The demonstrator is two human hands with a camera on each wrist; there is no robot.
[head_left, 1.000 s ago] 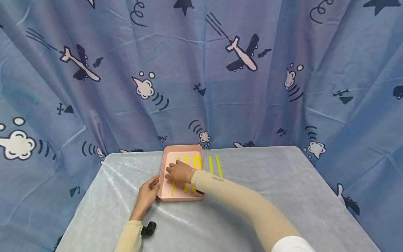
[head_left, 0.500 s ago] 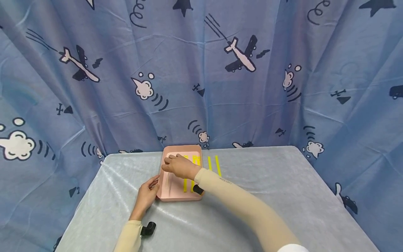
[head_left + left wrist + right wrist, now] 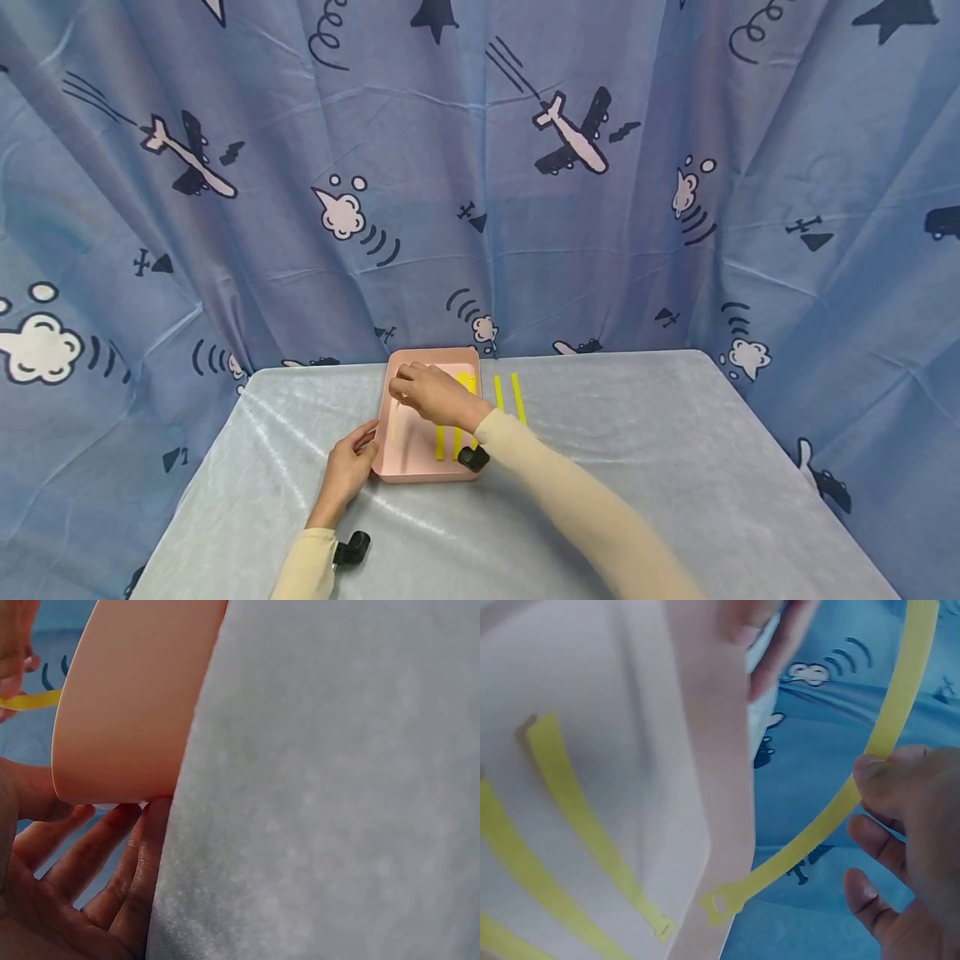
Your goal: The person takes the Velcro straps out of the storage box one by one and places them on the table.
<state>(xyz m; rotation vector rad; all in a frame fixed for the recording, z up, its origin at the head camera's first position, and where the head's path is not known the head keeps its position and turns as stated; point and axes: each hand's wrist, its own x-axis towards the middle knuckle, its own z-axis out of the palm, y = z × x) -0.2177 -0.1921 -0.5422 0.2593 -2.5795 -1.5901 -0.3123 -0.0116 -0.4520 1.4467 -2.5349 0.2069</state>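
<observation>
My right hand [image 3: 442, 398] hovers over the pink tray [image 3: 427, 478], its thumb and fingers pinching a yellow hook-and-loop cable tie [image 3: 795, 847]. That tie bends in a curve in the right wrist view, its slotted end overlapping the tray's wall. Seen from the head, it hangs edge-on as a thin line. Several more yellow ties [image 3: 585, 802] lie side by side on the tray floor, partly hidden by the right hand and wrist in the head view. My left hand [image 3: 347, 467] touches the tray's left outer wall with mostly straight fingers [image 3: 97, 847], thumb near the corner.
Two yellow ties [image 3: 517, 396] lie on the grey cloth-covered table [image 3: 637, 433] just right of the tray. A blue patterned curtain [image 3: 480, 167] hangs right behind the table's back edge. Each wrist carries a small black camera.
The right hand has lifted one tie off the tray floor, rising and then drifting slightly right. The tie has gone from slanting to nearly upright. The left hand stays at the tray.
</observation>
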